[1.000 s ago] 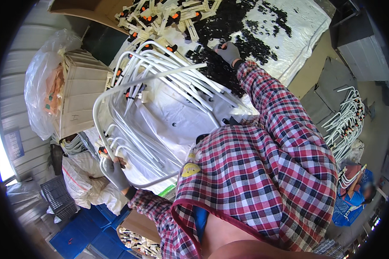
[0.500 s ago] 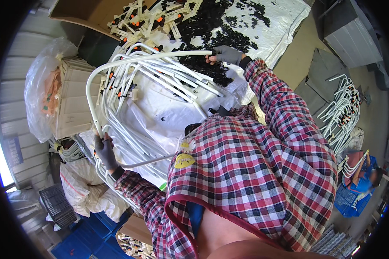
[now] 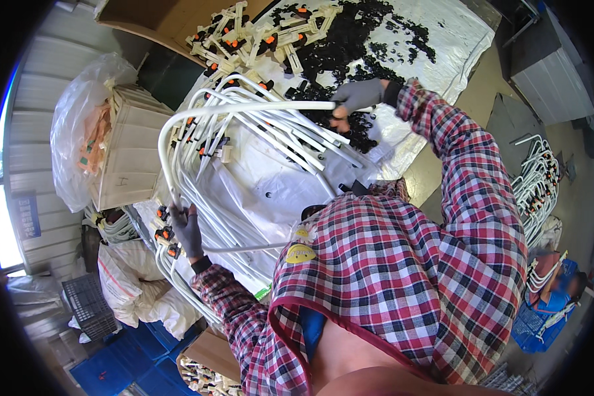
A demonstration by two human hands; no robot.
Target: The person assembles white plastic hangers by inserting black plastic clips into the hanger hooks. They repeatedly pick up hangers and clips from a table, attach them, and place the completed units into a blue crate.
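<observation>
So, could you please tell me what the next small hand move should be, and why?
I'd probably steady the bent white tube with the left hand before shifting the right hand: the left holds its side, the right has its fingers around it near one end, and it crosses in front of other white tubes it could knock.
</observation>
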